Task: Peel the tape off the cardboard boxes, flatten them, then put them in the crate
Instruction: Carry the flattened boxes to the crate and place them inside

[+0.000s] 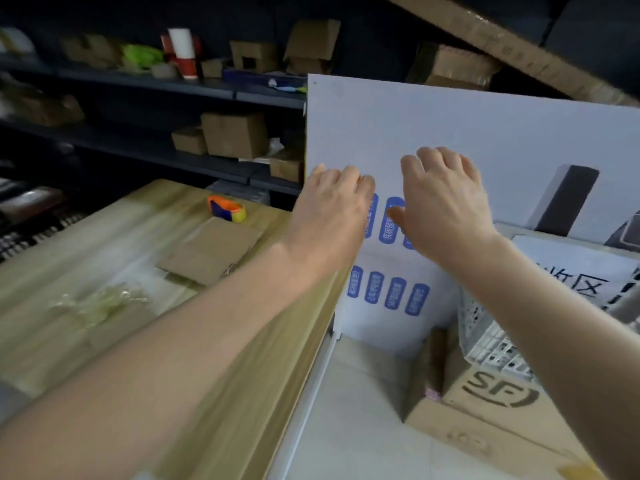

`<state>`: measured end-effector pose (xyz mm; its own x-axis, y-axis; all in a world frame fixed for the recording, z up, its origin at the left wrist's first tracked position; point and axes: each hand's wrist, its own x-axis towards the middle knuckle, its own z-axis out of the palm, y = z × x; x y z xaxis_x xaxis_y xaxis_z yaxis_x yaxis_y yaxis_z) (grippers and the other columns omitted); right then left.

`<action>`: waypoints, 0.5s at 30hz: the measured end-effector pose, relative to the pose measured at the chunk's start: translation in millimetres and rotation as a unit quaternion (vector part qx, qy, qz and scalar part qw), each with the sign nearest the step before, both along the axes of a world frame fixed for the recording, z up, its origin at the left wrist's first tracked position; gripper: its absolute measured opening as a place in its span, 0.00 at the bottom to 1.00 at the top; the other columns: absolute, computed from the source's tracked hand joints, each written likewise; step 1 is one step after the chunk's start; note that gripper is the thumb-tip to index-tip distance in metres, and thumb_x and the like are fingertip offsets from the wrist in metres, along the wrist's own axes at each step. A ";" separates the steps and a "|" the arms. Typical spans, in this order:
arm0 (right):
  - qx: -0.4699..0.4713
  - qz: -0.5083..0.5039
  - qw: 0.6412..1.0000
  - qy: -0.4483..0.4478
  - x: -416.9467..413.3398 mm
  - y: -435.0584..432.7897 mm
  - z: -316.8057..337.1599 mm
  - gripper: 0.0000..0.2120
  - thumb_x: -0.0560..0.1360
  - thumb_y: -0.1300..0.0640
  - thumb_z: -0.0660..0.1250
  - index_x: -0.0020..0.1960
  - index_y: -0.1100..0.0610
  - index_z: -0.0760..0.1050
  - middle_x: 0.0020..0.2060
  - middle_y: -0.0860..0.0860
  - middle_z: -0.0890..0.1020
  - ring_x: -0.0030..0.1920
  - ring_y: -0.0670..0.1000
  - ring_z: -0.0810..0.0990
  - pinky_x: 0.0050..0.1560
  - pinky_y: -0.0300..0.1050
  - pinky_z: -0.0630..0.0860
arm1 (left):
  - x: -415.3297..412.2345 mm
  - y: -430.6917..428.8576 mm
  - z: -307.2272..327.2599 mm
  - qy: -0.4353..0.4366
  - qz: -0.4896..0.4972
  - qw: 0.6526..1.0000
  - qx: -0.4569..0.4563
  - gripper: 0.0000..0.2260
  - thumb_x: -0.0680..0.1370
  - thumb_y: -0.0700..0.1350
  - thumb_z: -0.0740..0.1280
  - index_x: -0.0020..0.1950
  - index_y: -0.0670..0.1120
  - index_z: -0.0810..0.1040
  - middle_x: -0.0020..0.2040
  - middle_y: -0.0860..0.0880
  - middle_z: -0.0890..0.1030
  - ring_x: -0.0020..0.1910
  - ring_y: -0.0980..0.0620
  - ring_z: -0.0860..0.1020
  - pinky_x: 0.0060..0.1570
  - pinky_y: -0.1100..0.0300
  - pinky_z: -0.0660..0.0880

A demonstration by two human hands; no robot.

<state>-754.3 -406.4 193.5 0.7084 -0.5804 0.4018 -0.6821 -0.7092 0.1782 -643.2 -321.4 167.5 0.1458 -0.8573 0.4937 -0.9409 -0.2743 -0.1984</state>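
Observation:
A large flattened white cardboard box with blue labels stands upright past the right end of the wooden table, beside a white lattice crate. My left hand rests against the board's face near its left edge, with the fingertips hidden. To its right, my right hand lies on the face with relaxed fingers and the thumb out to the left. A small flattened brown box lies on the table. A wad of clear peeled tape sits nearer me.
An orange and blue tape dispenser sits at the table's far edge. A brown box marked SF stands on the floor under the crate. Dark shelves behind hold several brown boxes. A long cardboard sheet leans at the top right.

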 end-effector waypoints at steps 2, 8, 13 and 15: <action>0.010 0.011 1.000 0.005 9.3 19.6 -3.4 0.25 0.75 0.48 0.66 0.64 0.62 0.66 0.62 0.58 0.70 0.66 0.60 0.64 0.70 0.54 0.57 | 8.5 22.4 -1.4 -0.006 0.015 1.000 0.004 0.15 0.77 0.43 0.61 0.64 0.43 0.69 0.56 0.46 0.73 0.56 0.45 0.72 0.64 0.53 0.59; 0.006 0.031 0.999 0.008 51.7 76.7 -9.6 0.23 0.76 0.50 0.64 0.64 0.62 0.66 0.63 0.59 0.70 0.66 0.60 0.64 0.70 0.55 0.57 | 47.8 89.0 -8.4 0.007 0.050 0.999 -0.002 0.16 0.79 0.44 0.60 0.67 0.43 0.68 0.59 0.45 0.72 0.59 0.46 0.71 0.69 0.51 0.55; -0.015 0.033 0.999 0.008 114.8 131.4 -15.5 0.21 0.76 0.52 0.64 0.64 0.62 0.66 0.63 0.59 0.70 0.66 0.60 0.65 0.70 0.55 0.57 | 110.9 143.7 -18.1 0.026 0.058 0.998 -0.014 0.16 0.79 0.44 0.60 0.66 0.43 0.68 0.59 0.45 0.72 0.59 0.46 0.71 0.69 0.52 0.55; -0.014 0.029 0.999 0.003 150.7 156.8 -19.1 0.19 0.77 0.54 0.64 0.64 0.61 0.67 0.62 0.58 0.71 0.66 0.59 0.66 0.70 0.55 0.58 | 145.4 170.1 -21.3 0.029 0.052 0.998 -0.015 0.17 0.79 0.44 0.62 0.66 0.42 0.69 0.59 0.45 0.72 0.59 0.46 0.72 0.69 0.51 0.56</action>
